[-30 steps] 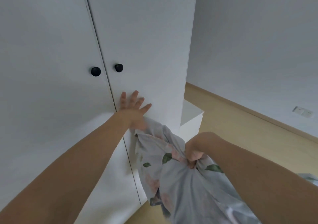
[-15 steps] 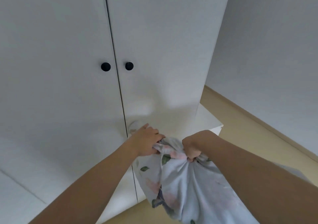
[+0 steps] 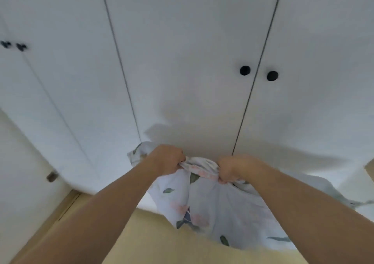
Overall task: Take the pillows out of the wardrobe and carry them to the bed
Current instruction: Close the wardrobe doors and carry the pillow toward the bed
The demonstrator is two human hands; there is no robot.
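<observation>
You are holding the floral pillow (image 3: 214,203) up in front of the shut wardrobe (image 3: 182,61), with both fists bunched into its top edge. Your left hand (image 3: 168,159) is clenched round a gather of the cloth just left of the wardrobe's door seam that runs down between the two black knobs (image 3: 245,70). Your right hand (image 3: 230,169) grips the same edge just below the foot of that seam, its knuckles turned toward the doors. A short ridge of crumpled fabric stretches between the two fists. The rest of the pillow hangs down from your hands, well below the knobs, over the wooden floor (image 3: 153,241) at the wardrobe's base. One corner of it pokes out to the left of your left hand, against the door panel. Another pair of dark knobs (image 3: 14,46), blurred, shows far left on the wardrobe
</observation>
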